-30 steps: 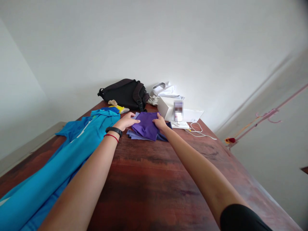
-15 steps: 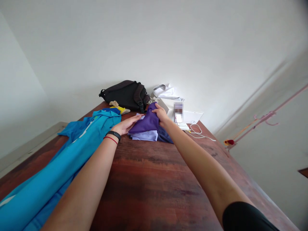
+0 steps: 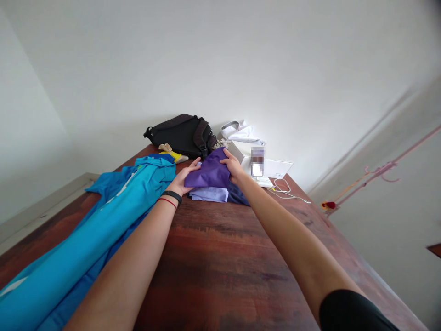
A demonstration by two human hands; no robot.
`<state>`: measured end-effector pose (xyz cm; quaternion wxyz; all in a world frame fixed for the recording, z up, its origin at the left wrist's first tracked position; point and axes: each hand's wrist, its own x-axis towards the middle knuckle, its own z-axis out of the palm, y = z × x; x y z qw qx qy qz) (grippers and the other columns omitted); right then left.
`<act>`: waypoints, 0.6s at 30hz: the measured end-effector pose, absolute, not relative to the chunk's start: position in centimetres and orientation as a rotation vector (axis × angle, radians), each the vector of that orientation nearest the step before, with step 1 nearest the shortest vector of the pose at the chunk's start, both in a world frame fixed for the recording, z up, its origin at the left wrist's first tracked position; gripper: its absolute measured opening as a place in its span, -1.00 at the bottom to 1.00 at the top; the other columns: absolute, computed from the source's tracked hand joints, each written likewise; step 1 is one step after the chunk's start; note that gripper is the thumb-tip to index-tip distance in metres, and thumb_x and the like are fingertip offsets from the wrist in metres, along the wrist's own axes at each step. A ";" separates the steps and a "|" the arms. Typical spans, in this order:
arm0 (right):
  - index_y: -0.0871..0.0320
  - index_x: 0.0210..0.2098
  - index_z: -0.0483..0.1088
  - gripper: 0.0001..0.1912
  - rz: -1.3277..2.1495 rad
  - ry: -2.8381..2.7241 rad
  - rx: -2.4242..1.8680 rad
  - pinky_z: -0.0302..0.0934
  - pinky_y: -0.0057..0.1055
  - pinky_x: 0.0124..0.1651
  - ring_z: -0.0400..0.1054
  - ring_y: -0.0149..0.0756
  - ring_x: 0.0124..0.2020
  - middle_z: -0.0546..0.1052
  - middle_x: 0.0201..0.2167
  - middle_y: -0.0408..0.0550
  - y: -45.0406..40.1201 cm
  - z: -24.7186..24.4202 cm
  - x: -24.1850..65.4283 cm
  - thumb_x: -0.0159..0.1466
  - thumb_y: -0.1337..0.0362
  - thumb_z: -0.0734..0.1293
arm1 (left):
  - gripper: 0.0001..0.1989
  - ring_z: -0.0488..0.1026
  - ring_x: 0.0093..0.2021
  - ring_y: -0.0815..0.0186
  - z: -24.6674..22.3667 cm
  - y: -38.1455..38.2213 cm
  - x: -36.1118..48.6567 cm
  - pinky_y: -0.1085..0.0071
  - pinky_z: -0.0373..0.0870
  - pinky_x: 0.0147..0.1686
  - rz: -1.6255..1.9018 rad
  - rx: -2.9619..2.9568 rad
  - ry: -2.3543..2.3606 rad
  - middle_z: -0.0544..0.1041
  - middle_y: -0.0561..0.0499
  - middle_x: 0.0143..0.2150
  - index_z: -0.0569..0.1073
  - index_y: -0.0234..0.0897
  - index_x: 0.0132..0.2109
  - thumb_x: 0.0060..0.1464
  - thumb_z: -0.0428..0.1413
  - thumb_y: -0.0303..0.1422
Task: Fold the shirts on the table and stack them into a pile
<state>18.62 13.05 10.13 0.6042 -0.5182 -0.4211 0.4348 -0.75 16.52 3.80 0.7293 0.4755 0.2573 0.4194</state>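
A folded purple cloth (image 3: 209,170) is held between my two hands, over a light lavender folded cloth (image 3: 209,195) and a dark navy cloth (image 3: 237,195). My left hand (image 3: 186,178) grips the purple cloth's left edge, with its thumb on top and the other fingers partly hidden. On the other side, my right hand (image 3: 232,165) pinches the upper right corner. Bright blue clothing (image 3: 103,216) lies spread along the table left of my left arm.
Along the wall on the wooden table (image 3: 213,257) are a black backpack (image 3: 179,135), a white bag (image 3: 239,132), a white box (image 3: 243,149), a phone on a stand (image 3: 257,168) and a white cable (image 3: 289,196). A yellow item (image 3: 177,156) lies by the backpack.
My left hand has closed on the purple cloth's left edge, and that edge is lifted a little. My right hand keeps its hold. The view has shifted slightly.
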 end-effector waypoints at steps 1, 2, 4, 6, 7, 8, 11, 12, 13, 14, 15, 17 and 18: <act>0.11 0.48 0.08 -0.05 1.031 -0.967 -1.207 0.48 -0.32 -0.13 0.55 -0.27 -0.26 0.62 0.05 -0.04 13.0 9.7 18.9 0.09 0.51 0.28 | -0.19 0.57 0.12 0.13 3.6 16.7 -0.6 0.30 0.53 0.06 0.919 1.039 0.564 0.53 -0.01 0.25 0.22 0.01 0.45 0.09 0.27 -0.30; 0.11 0.49 0.05 -0.03 1.062 -0.961 -1.211 0.48 -0.32 -0.14 0.54 -0.27 -0.28 0.63 0.04 -0.04 13.0 9.4 19.1 0.09 0.51 0.28 | -0.15 0.58 0.10 0.15 3.5 16.9 -0.5 0.32 0.53 0.05 0.915 1.035 0.569 0.53 -0.01 0.25 0.20 0.02 0.46 0.05 0.28 -0.35; 0.10 0.50 0.01 -0.01 1.091 -0.959 -1.217 0.49 -0.32 -0.16 0.54 -0.27 -0.31 0.64 0.00 -0.06 13.0 8.9 19.6 0.09 0.52 0.28 | -0.09 0.61 0.04 0.16 3.3 17.1 -0.2 0.32 0.55 0.00 0.917 1.034 0.600 0.53 -0.01 0.25 0.17 0.03 0.47 0.00 0.27 -0.43; 0.08 0.50 0.01 -0.01 1.086 -0.957 -1.225 0.49 -0.32 -0.17 0.54 -0.27 -0.32 0.66 -0.05 -0.09 13.2 8.7 20.1 0.10 0.52 0.29 | -0.04 0.64 -0.06 0.17 3.3 17.2 0.1 0.30 0.57 -0.06 0.935 1.031 0.632 0.55 -0.01 0.23 0.12 0.06 0.48 -0.02 0.25 -0.48; 0.08 0.50 0.00 -0.01 1.082 -0.952 -1.224 0.49 -0.32 -0.17 0.54 -0.28 -0.33 0.66 -0.07 -0.10 13.3 8.5 20.2 0.10 0.52 0.29 | -0.02 0.65 -0.10 0.18 3.3 17.2 0.3 0.29 0.57 -0.09 0.948 1.033 0.640 0.56 -0.01 0.22 0.10 0.06 0.49 -0.03 0.24 -0.49; 0.07 0.50 0.00 -0.01 1.079 -0.938 -1.225 0.49 -0.33 -0.17 0.54 -0.29 -0.33 0.66 -0.08 -0.11 13.3 8.3 20.3 0.11 0.52 0.30 | -0.01 0.65 -0.13 0.19 3.2 17.1 0.5 0.29 0.57 -0.11 0.961 1.041 0.646 0.57 -0.02 0.21 0.09 0.06 0.49 -0.04 0.24 -0.50; 0.05 0.50 -0.01 -0.05 1.112 -0.845 -1.246 0.49 -0.37 -0.21 0.55 -0.31 -0.34 0.66 -0.11 -0.11 13.2 7.0 20.2 0.17 0.48 0.35 | 0.02 0.64 -0.13 0.20 3.0 17.0 0.9 0.31 0.56 -0.13 0.953 1.110 0.718 0.56 -0.05 0.21 0.06 0.02 0.51 -0.05 0.26 -0.51; 0.06 0.49 0.00 -0.07 1.131 -0.812 -1.259 0.49 -0.38 -0.21 0.56 -0.30 -0.33 0.66 -0.11 -0.09 13.0 6.4 20.2 0.19 0.45 0.37 | 0.02 0.63 -0.12 0.19 2.9 16.9 1.0 0.32 0.55 -0.12 0.937 1.141 0.765 0.56 -0.07 0.22 0.07 -0.01 0.50 -0.06 0.27 -0.52; 0.08 0.48 0.01 -0.09 1.152 -0.787 -1.271 0.50 -0.38 -0.21 0.57 -0.29 -0.31 0.66 -0.11 -0.07 12.8 5.8 20.1 0.21 0.43 0.38 | 0.02 0.63 -0.11 0.19 2.8 16.9 1.1 0.32 0.55 -0.12 0.920 1.167 0.814 0.55 -0.10 0.23 0.08 -0.05 0.50 -0.06 0.28 -0.53; 0.09 0.47 0.04 -0.12 1.172 -0.772 -1.276 0.50 -0.37 -0.20 0.58 -0.28 -0.29 0.66 -0.10 -0.05 12.5 5.2 20.1 0.22 0.42 0.39 | 0.01 0.63 -0.10 0.18 2.7 16.9 1.2 0.33 0.54 -0.12 0.908 1.184 0.855 0.54 -0.13 0.23 0.10 -0.08 0.50 -0.07 0.28 -0.54; 0.10 0.45 0.07 -0.15 1.186 -0.769 -1.274 0.51 -0.36 -0.18 0.59 -0.27 -0.26 0.66 -0.07 -0.03 12.2 4.8 20.0 0.22 0.41 0.39 | 0.00 0.63 -0.11 0.18 2.6 16.9 1.3 0.32 0.54 -0.12 0.902 1.191 0.885 0.54 -0.17 0.23 0.12 -0.11 0.49 -0.07 0.28 -0.55; 0.09 0.43 0.10 -0.17 1.202 -0.781 -1.246 0.51 -0.33 -0.13 0.59 -0.25 -0.19 0.64 -0.02 0.00 11.7 4.2 20.1 0.22 0.40 0.40 | -0.01 0.63 -0.14 0.16 2.5 16.9 1.3 0.29 0.55 -0.14 0.900 1.178 0.914 0.55 -0.21 0.21 0.12 -0.15 0.49 -0.06 0.28 -0.54; 0.09 0.43 0.10 -0.17 1.206 -0.790 -1.229 0.51 -0.33 -0.12 0.59 -0.25 -0.16 0.63 0.02 0.00 11.4 4.0 20.1 0.22 0.40 0.41 | -0.02 0.64 -0.16 0.15 2.4 16.9 1.3 0.27 0.56 -0.14 0.897 1.168 0.922 0.56 -0.21 0.20 0.11 -0.15 0.50 -0.04 0.28 -0.53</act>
